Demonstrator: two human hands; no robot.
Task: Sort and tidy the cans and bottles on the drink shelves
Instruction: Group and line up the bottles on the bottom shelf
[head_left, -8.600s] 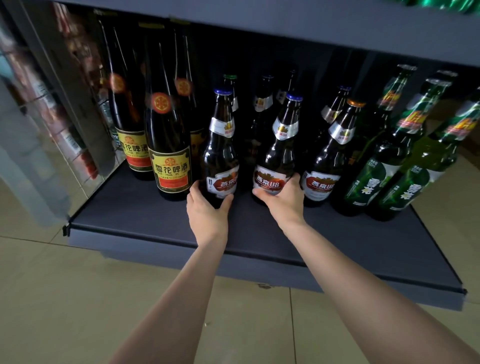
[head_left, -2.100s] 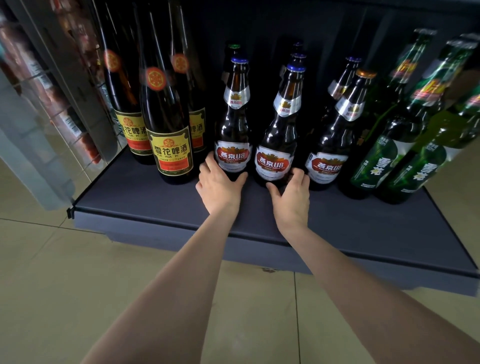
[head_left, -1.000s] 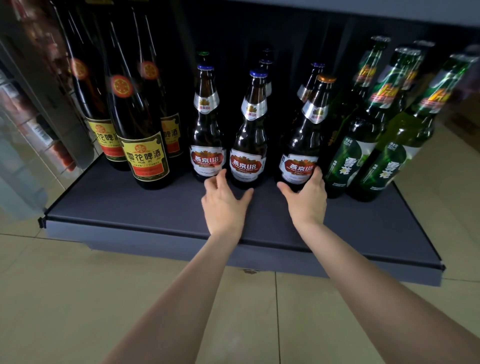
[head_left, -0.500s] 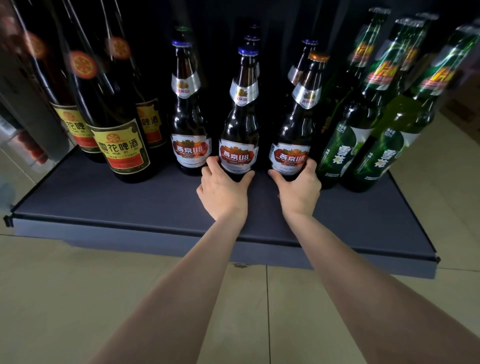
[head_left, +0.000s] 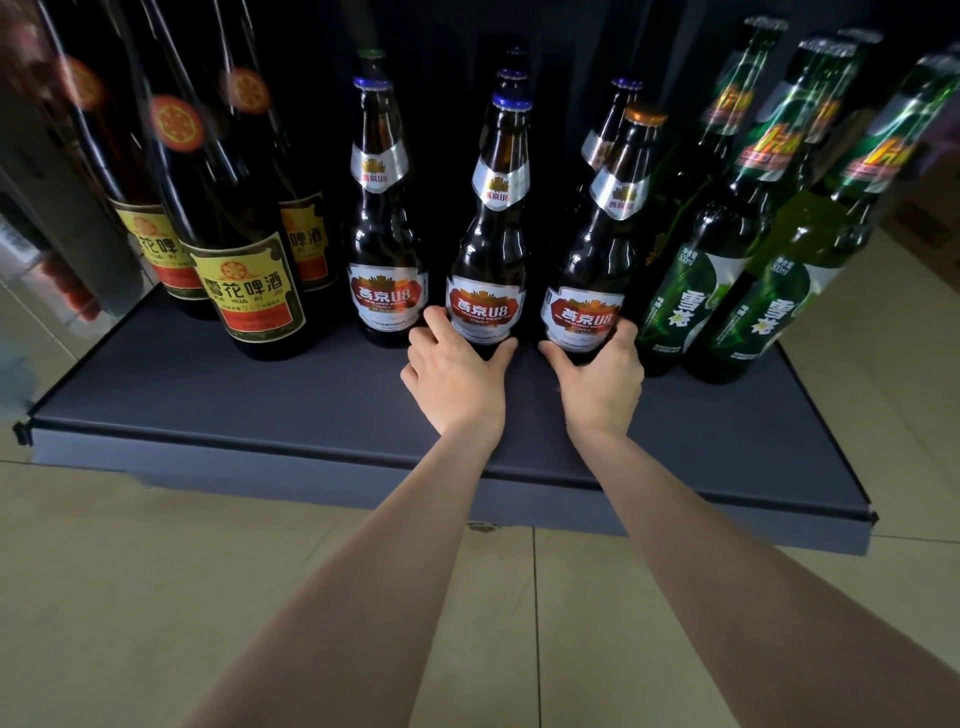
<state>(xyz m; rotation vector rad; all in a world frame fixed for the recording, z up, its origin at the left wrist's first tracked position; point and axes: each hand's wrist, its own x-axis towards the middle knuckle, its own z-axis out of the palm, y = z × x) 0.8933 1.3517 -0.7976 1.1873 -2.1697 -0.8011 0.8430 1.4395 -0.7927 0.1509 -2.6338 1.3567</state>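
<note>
A: What are the hands doing?

B: The left hand (head_left: 457, 382) is gripping the base of the middle U8 bottle (head_left: 488, 260), thumb on one side and fingers curling round the other. The right hand (head_left: 597, 382) is gripping the right U8 bottle (head_left: 589, 291) the same way, low on its label.

A: Where are those bottles standing?

B: Both are standing upright on the dark shelf (head_left: 260, 395), near mid-depth, close beside each other but not touching. A third U8 bottle (head_left: 387, 260) is standing just to their left, untouched.

A: And around them?

B: Tall dark bottles (head_left: 239, 249) with yellow labels are crowding the left end, and green bottles (head_left: 727, 270) are leaning in the picture at the right. More brown bottles are sitting behind, too dim to count.
</note>
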